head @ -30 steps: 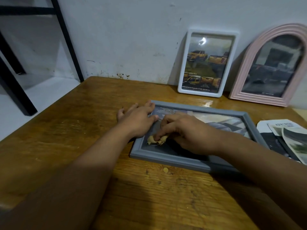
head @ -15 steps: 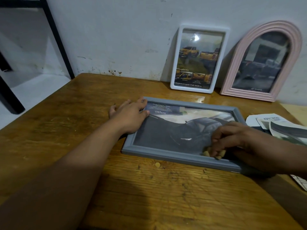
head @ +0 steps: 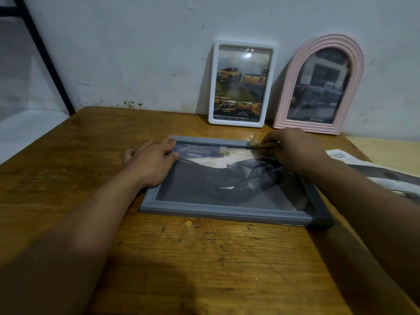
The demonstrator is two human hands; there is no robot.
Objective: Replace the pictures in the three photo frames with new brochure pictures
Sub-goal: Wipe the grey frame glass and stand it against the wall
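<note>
Since before, her right hand (head: 293, 151) had swept to the grey frame (head: 229, 212)'s far edge, pinching a cloth wad (head: 261, 145); left hand (head: 151, 161) lay flat, steadying. Wiping seemed nearly finished; standing it up looked next.

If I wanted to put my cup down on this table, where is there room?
Bare wood lies on the table left of the grey frame and the left hand, and in front of the frame's near edge. It is crowded at the back wall, with the white frame and pink frame, and at the right, with brochures.

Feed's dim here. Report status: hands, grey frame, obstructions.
Left hand flat on grey frame, steadying. Right hand pinching small yellowish wad at far edge. Frame flat on table. Nothing obstructing.
</note>
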